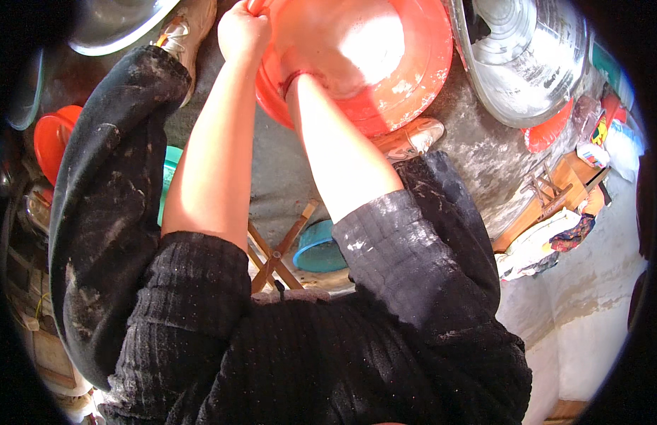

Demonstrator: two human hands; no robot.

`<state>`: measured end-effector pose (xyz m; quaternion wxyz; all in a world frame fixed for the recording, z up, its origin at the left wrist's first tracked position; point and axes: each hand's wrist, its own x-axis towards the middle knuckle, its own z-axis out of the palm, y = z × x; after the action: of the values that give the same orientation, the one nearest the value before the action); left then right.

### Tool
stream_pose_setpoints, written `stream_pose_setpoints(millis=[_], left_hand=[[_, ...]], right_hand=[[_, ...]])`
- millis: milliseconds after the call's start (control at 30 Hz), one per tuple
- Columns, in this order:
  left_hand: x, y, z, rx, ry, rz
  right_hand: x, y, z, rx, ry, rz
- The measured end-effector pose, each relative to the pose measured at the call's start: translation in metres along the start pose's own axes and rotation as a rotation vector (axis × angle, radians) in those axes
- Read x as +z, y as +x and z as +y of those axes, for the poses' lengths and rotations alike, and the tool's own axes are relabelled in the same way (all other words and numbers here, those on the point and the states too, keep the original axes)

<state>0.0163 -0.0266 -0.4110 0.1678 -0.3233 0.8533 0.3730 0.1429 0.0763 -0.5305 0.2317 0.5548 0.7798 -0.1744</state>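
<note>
Counts, noted left to right: one small red basin (58,142) at the far left, beside the sitter's bent left leg (94,212); one metal basin (126,32) at upper left, cut off by the rim of view; one green vessel (171,166), mostly hidden behind the left forearm; two pale shoes, left (183,35) and right (413,138). Two hands, set apart: the left hand (243,32) is clamped on the left rim of one large orange-red basin (424,67), which sits on the floor (282,177) ahead of the sitter, between the feet; the right forearm (335,142) enters its cloudy liquid (335,64), and the right hand lies below the surface, so I cannot tell whether its fingers are closed. Lower down, between the forearms, one pair of crossed wooden legs (275,261) and one blue basin (321,258). At right, a second metal basin (555,57), one red vessel (548,134) showing under its edge, one wooden frame (548,195) with cloth (544,244) beside it. Edges and room: left hand near the upper limit of view; grey floor shows between the forearms; only a narrow gap divides the orange-red rim from the second metal basin; a wider patch of floor runs from the right shoe toward the wooden frame.
</note>
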Motion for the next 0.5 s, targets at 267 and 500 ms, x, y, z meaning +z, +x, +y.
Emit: stream_pose_setpoints(millis=[267,500], left_hand=[[-0.001,0.003,-0.002,0.005,0.02,-0.022],[0.003,0.003,-0.007,0.029,0.0,0.012]], right_hand=[[-0.004,-0.003,-0.007,0.039,0.017,-0.03],[0.014,0.003,-0.011,0.103,0.066,-0.017]])
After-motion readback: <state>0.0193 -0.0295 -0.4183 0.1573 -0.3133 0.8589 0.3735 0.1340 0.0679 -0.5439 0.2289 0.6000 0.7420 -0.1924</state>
